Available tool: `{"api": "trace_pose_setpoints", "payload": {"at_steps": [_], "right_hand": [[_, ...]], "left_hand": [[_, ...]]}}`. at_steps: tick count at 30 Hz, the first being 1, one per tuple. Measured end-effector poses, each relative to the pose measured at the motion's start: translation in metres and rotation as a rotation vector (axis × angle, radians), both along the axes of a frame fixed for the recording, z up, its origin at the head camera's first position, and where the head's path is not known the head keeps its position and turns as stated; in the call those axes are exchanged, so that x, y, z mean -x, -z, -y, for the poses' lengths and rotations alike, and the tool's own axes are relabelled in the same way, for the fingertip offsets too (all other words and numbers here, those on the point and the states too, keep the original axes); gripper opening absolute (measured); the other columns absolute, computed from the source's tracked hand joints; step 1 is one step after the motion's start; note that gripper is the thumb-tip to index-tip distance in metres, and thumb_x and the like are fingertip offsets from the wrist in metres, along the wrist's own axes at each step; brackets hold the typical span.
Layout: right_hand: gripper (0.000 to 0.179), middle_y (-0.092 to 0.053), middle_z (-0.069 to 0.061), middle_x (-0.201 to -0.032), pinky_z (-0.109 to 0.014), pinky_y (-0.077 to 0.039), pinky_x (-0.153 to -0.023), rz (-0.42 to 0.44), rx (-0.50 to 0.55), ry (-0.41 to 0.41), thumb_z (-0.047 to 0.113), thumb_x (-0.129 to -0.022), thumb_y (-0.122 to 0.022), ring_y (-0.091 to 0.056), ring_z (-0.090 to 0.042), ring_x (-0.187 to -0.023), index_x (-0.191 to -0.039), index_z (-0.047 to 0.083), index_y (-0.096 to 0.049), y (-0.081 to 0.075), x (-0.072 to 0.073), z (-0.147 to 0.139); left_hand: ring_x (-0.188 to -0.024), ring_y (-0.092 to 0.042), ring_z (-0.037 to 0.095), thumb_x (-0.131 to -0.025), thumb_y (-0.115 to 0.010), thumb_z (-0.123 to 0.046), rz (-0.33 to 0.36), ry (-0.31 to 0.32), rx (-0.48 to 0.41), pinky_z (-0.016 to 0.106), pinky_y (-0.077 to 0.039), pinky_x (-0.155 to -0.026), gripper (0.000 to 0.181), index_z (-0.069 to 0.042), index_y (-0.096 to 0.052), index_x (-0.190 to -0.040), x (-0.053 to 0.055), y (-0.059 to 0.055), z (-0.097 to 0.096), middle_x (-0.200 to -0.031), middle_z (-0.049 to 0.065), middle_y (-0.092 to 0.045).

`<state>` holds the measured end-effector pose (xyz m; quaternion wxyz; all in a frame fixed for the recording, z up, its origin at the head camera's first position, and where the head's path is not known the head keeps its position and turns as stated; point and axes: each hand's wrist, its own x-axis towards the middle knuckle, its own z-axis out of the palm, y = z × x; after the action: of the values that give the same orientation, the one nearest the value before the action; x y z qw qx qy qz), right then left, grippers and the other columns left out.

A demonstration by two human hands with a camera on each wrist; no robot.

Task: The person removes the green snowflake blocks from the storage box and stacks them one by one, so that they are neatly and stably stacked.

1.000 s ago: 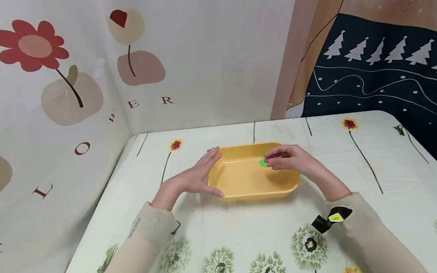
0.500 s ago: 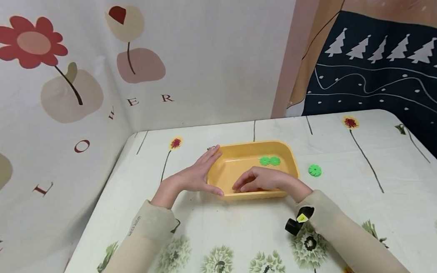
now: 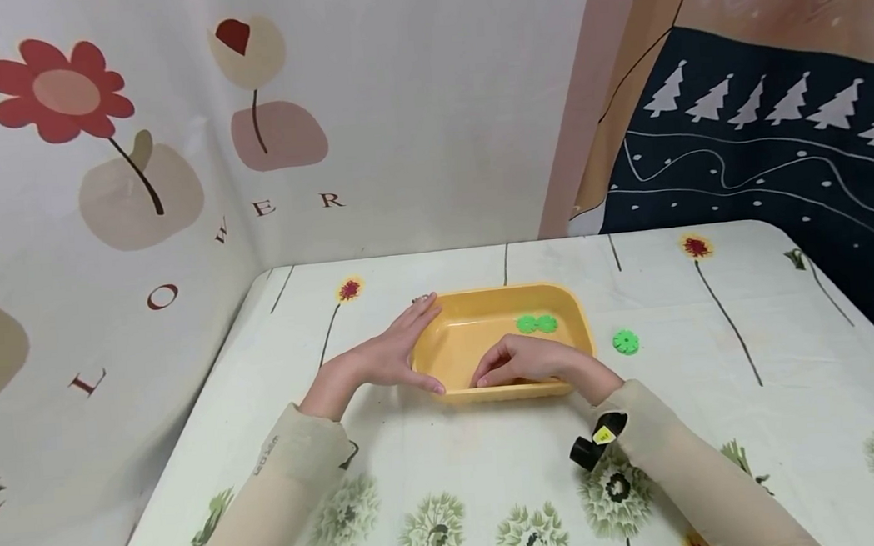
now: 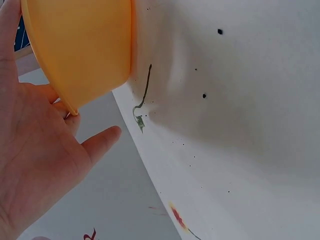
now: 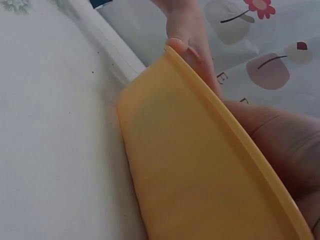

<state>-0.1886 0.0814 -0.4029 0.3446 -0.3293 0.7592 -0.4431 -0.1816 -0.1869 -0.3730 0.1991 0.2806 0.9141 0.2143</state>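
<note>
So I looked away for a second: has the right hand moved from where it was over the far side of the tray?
Yes. The right hand has come back to the yellow tray's near rim, away from the green pieces at its far side.

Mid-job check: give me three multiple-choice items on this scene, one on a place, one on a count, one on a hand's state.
1. Where is the lone green piece?
A. On the tablecloth, right of the yellow tray
B. Inside the tray
C. In the left hand

2. How many green pieces lie in the yellow tray?
A. None
B. Two
C. Five

3. How is the left hand?
A. Clenched in a fist, off the table
B. Flat, fingers straight along the tray's left end
C. Pinching a green piece

Answers:
1. A, it lies on the tablecloth, apart from the tray.
2. B, the joined pair sits on the tray floor.
3. B, the palm lies against the tray's end.
</note>
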Motion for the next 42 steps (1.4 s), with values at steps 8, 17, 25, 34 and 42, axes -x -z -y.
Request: {"api": "trace_pose_setpoints", "payload": {"at_steps": [8,17,25,34,42], "right_hand": [[0.018,-0.076,-0.004,-0.086,-0.021,-0.048,-0.07,-0.02,0.034,0.037,0.019,-0.095,-0.068,-0.057,-0.006,-0.072,-0.098,0.004,-0.077,-0.001,0.001,-0.004],[0.015,-0.071,-0.001,-0.081,-0.029,-0.06,-0.071,-0.017,0.11,0.153,0.008,-0.097,-0.061,-0.066,-0.013,-0.071,-0.094,-0.003,-0.071,-0.003,-0.004,-0.003],[0.015,-0.068,-0.008,-0.085,-0.04,-0.06,-0.073,-0.118,0.148,0.296,0.012,-0.098,-0.062,-0.066,-0.03,-0.081,-0.095,-0.001,-0.068,-0.01,-0.005,-0.012],[0.015,-0.066,-0.013,-0.087,-0.027,-0.058,-0.068,-0.202,0.157,0.423,0.01,-0.099,-0.061,-0.064,-0.029,-0.078,-0.098,-0.004,-0.067,-0.031,0.004,-0.042],[0.026,-0.066,-0.01,-0.09,-0.018,-0.057,-0.073,-0.221,0.08,0.605,0.017,-0.101,-0.058,-0.064,-0.01,-0.076,-0.11,-0.007,-0.063,-0.045,0.006,-0.088]], "left_hand": [[-0.157,0.008,0.027,-0.073,-0.083,-0.057,-0.001,0.003,-0.015,0.055,-0.015,-0.125,0.126,-0.007,-0.008,-0.161,0.0,0.0,-0.001,-0.17,0.006,0.008],[-0.157,0.01,0.026,-0.073,-0.083,-0.057,0.0,0.005,-0.001,0.053,-0.013,-0.126,0.126,-0.005,-0.008,-0.161,0.002,0.0,-0.001,-0.17,0.006,0.01],[-0.157,0.009,0.027,-0.073,-0.083,-0.055,0.008,0.011,-0.016,0.055,-0.014,-0.125,0.126,-0.004,-0.008,-0.16,0.001,0.0,0.0,-0.17,0.007,0.01],[-0.157,0.01,0.028,-0.074,-0.084,-0.054,0.007,0.008,-0.007,0.055,-0.012,-0.125,0.126,-0.005,-0.007,-0.16,0.0,-0.001,0.003,-0.169,0.003,0.013],[-0.157,0.01,0.029,-0.073,-0.084,-0.054,0.016,0.011,-0.03,0.057,-0.014,-0.125,0.127,-0.004,-0.007,-0.16,0.001,0.0,0.002,-0.169,0.005,0.012]]}}
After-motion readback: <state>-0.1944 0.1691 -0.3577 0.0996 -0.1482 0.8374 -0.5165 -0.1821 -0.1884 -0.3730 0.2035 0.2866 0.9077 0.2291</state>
